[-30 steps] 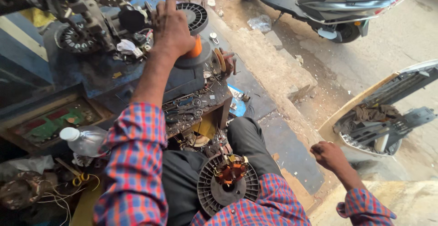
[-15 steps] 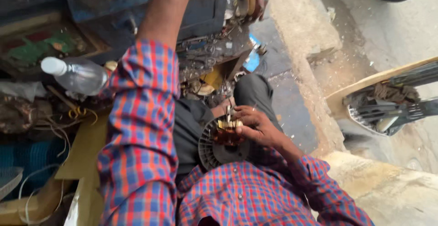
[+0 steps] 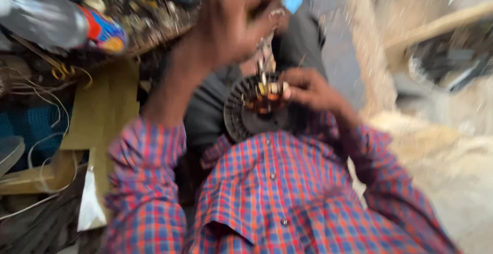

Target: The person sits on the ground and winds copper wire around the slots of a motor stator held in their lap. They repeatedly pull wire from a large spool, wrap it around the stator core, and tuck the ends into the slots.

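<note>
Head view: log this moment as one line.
left hand: raised, blurred, grip unclear | right hand: on round dark motor part in lap | copper windings at centre | plastic bottle upper left

We see a round black finned motor part (image 3: 250, 111) resting in the lap, against the checked shirt, its flat face turned up. Copper-brown windings and pale terminals sit at its centre. Thin metal pieces stand above the centre, too blurred to identify.

Right hand (image 3: 308, 90) on round motor part (image 3: 246, 120)
</note>
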